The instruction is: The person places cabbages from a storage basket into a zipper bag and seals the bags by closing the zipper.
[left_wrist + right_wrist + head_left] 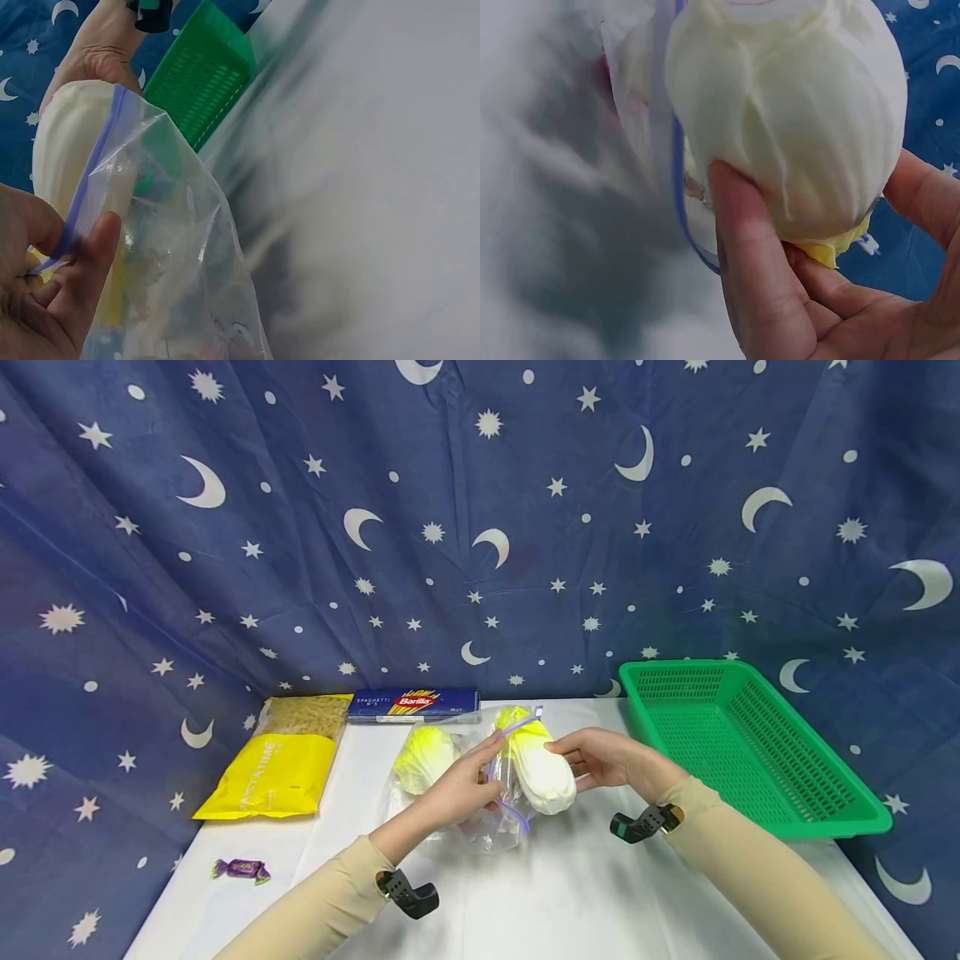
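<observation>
My right hand (611, 756) holds a napa cabbage (546, 777) by its white base, tilted at the mouth of a clear zip bag (491, 837). The cabbage's yellow leafy end lies against the bag's purple zip strip. Pinched between the thumb and fingers of my left hand (459, 792) is the bag's rim, seen close in the left wrist view with the purple strip (96, 161). A second napa cabbage (426, 760) shows left of that hand, seemingly inside the clear film. In the right wrist view, the held cabbage (802, 120) hides much of the bag.
A green plastic basket (832, 768) stands at the right. Along the back left lie a yellow pasta bag (288, 777) and a blue spaghetti box (375, 706). A purple-wrapped candy (242, 868) is at the front left. Behind the table hangs a starry blue curtain (450, 635).
</observation>
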Tool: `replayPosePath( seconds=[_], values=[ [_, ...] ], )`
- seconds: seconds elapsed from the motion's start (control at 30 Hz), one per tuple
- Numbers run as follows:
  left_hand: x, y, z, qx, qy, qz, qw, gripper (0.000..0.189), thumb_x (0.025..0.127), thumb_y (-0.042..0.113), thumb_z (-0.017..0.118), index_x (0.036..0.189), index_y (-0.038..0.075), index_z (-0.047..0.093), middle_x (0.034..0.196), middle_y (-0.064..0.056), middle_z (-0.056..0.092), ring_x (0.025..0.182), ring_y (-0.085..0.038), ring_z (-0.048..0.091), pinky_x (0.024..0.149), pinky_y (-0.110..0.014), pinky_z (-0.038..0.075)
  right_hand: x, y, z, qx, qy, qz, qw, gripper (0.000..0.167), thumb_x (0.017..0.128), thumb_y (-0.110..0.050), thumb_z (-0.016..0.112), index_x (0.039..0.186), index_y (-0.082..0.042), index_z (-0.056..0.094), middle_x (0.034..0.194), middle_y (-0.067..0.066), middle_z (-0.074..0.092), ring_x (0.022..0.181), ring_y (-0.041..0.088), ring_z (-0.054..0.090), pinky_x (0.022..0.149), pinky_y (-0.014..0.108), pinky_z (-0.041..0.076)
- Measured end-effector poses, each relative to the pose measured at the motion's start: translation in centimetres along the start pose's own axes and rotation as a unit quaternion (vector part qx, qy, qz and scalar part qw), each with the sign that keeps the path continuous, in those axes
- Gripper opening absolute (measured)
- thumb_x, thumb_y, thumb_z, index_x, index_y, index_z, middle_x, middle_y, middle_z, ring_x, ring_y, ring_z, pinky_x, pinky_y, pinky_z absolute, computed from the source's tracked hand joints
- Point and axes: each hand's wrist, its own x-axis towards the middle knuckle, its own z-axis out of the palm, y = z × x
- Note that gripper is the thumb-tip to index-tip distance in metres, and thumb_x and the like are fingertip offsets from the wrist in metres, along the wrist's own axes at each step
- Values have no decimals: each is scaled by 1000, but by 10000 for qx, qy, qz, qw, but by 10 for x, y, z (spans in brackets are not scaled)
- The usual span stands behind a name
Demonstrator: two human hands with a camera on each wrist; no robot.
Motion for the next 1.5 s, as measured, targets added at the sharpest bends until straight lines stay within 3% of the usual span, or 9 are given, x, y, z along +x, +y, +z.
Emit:
replayPosePath(
  seconds=[0.33,0.43,0.57,0.67,0.9,1.03,1.23,1.37,1.5],
  values=[
    [0,-1,7,11,136,-184,9997,77,89,-6,58,161,5,30,170,-3,17,62,-16,66,59,-34,61,3,1,-1,592,-57,-3,9982,29,99,-26,66,113,-1,65,100,12,68,87,22,67,75,37,63],
    [1,-1,9,-90,150,-173,9997,76,90,-5,57,160,3,29,170,-5,17,64,-20,68,64,-40,63,5,2,1,590,3,-96,9982,30,100,-26,66,114,0,65,101,12,68,87,23,67,76,36,63],
    [2,-2,10,-213,152,-154,9995,75,90,-5,56,159,-1,29,170,-9,17,68,-30,69,68,-51,62,7,4,6,374,186,-184,9990,38,100,-28,66,120,4,63,103,15,67,87,23,68,76,36,63],
    [2,-2,9,-227,158,-182,9995,75,89,-5,56,159,-2,29,169,-11,18,67,-28,70,67,-52,61,10,5,10,99,395,-204,9990,44,99,-30,68,123,6,62,104,15,69,86,23,70,75,37,63],
    [2,5,8,-361,174,-291,9988,74,89,-1,55,159,-1,30,169,-6,20,64,-17,69,68,-44,62,14,7,17,-612,732,-423,9945,40,97,-28,71,114,8,62,96,12,68,81,21,70,71,36,64],
    [3,7,10,-584,162,-338,9976,74,90,-1,56,159,-1,29,169,-6,19,65,-17,70,72,-50,62,15,8,21,-741,929,-424,9920,43,96,-29,72,115,7,56,98,13,65,79,20,67,69,34,64],
    [4,10,14,-1098,71,-500,9927,77,90,-1,58,160,1,27,169,-6,21,68,-17,71,69,-38,63,14,9,24,-934,1150,-459,9879,43,95,-30,73,111,4,54,99,14,62,74,19,63,63,30,62],
    [5,14,15,-1302,94,-608,9896,79,91,1,60,162,7,27,165,-7,32,68,-17,72,71,-41,63,13,9,26,-1081,1243,-568,9847,44,95,-33,73,110,3,53,102,15,59,75,19,63,63,30,62],
    [6,13,16,-1426,172,-673,9873,79,91,0,60,162,9,27,165,-8,30,67,-16,70,72,-41,63,12,8,26,-1135,1167,-563,9850,43,94,-36,74,106,2,56,98,12,61,72,18,63,63,29,61]
  ],
)
